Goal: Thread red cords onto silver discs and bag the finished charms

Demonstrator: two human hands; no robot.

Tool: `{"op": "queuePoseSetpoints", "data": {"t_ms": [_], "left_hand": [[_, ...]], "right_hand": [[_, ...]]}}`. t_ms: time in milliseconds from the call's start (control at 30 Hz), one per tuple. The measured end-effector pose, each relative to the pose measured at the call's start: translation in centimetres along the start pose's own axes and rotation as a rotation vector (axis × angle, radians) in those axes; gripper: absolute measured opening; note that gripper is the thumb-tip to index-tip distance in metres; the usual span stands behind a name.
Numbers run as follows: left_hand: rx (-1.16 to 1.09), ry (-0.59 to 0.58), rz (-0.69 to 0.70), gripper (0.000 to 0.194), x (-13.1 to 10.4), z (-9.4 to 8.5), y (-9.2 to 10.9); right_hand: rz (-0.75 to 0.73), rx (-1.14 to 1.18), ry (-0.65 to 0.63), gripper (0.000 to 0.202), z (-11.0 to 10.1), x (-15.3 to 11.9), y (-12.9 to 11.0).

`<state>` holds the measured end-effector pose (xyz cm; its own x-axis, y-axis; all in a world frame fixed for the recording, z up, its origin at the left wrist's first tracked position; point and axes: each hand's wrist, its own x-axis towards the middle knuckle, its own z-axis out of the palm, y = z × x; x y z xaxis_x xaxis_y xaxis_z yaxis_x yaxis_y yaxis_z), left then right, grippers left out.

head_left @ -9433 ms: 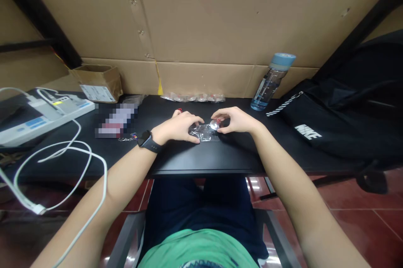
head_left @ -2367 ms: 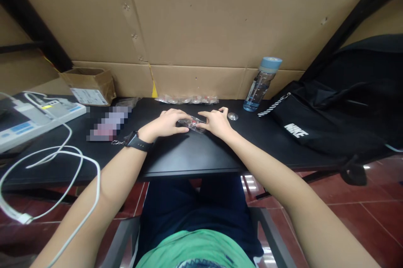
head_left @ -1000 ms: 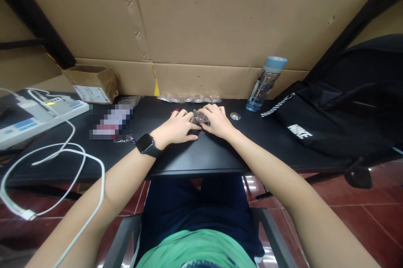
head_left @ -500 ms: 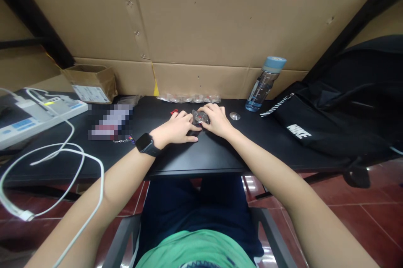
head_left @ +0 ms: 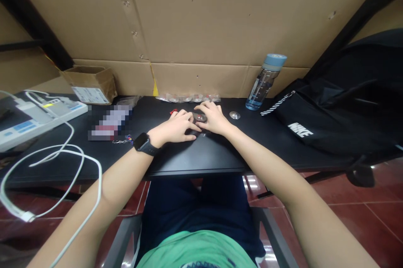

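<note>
Near the middle of the black table, a small clear plastic piece with a bit of red inside (head_left: 200, 118) lies between my two hands; its exact kind is hard to make out. My right hand (head_left: 215, 118) curls its thumb and fingers round the piece from the right. Over on the left, my left hand (head_left: 179, 128) rests on the table with thumb and forefinger apart, its fingertips touching the near side of the piece. A small red cord (head_left: 173, 111) lies just beyond the left fingers. Right of my right hand sits a clear round dome (head_left: 234, 115).
Clear packets (head_left: 189, 97) line the table's back edge. A blue-lidded water bottle (head_left: 266, 82) and a black bag (head_left: 302, 121) stand right. At left are a cardboard box (head_left: 91, 84), a power strip (head_left: 40, 120), a blurred flat item (head_left: 111, 121) and a looped white cable (head_left: 83, 157).
The crinkled plastic between my hands now looks lower and rounder. My fingers have shifted slightly around it, and the view has moved a little.
</note>
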<state>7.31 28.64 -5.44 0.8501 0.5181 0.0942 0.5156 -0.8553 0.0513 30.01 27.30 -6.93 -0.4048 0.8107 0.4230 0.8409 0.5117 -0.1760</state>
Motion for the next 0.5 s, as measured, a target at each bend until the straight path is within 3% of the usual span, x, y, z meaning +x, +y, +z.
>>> {"op": "queuePoseSetpoints", "data": {"t_ms": [133,233,500], "left_hand": [[-0.093,0.082,-0.037,0.033,0.1,-0.1,-0.6],[-0.112,0.166,-0.098,0.029,0.2,0.2,-1.1],[0.001,0.284,-0.118,0.01,1.0,1.2,-1.2]], "right_hand": [[-0.152,0.268,-0.067,0.046,-2.5,-1.2,2.1],[-0.102,0.27,-0.111,0.04,-3.5,-1.7,3.6],[-0.085,0.316,-0.1,0.014,-1.1,-1.1,4.8]]}}
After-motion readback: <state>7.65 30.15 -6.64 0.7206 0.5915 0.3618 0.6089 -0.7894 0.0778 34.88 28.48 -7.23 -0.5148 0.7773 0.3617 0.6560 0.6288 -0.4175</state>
